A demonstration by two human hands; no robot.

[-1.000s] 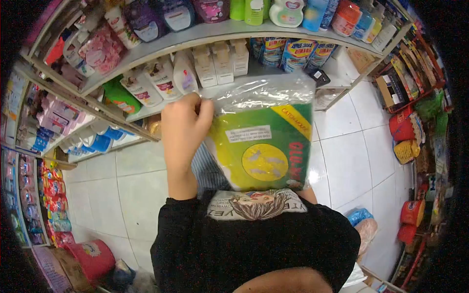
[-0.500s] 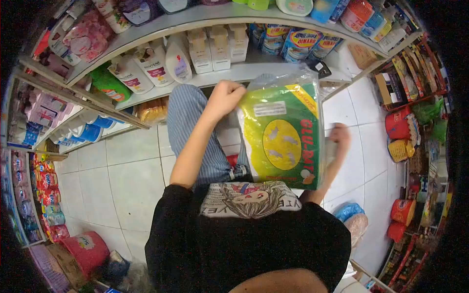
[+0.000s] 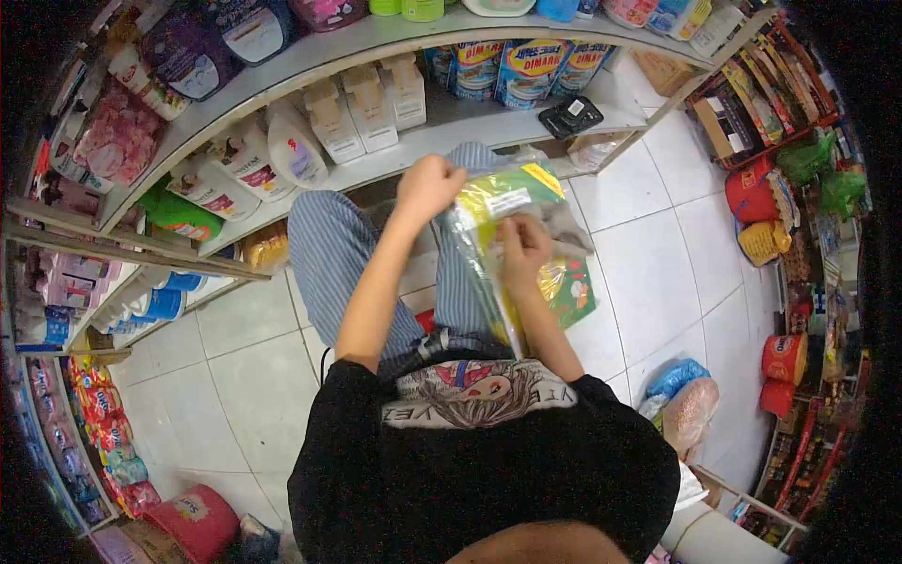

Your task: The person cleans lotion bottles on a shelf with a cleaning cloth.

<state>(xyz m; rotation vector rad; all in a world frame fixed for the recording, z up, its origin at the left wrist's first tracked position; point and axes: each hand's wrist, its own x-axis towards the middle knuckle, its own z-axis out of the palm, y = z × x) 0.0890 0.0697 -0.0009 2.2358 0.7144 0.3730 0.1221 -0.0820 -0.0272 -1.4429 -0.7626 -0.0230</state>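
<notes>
A flat green and yellow glue trap packet (image 3: 575, 299) in clear plastic lies tilted over my lap, creased and partly folded. My left hand (image 3: 430, 193) is closed at its upper left corner. Across its front, my right hand (image 3: 526, 252) has its fingers curled and pinched against the plastic, covering the middle of the print. Exactly what part of the wrapping these fingers grip is partly hidden. Below the packet are my striped trouser legs (image 3: 329, 254).
A shelf (image 3: 413, 148) in front bears white bottles (image 3: 246, 167), white boxes (image 3: 362, 108), blue pouches (image 3: 531, 75) and a black object (image 3: 570, 117). Bags (image 3: 691, 414) lie on the tiled floor at right. A pink tub (image 3: 193, 522) stands at lower left. Stocked shelves line both sides.
My right hand has come from beyond the packet's right edge onto its front. The packet has gone from flat and facing up to creased and turned. The view has shifted slightly.
</notes>
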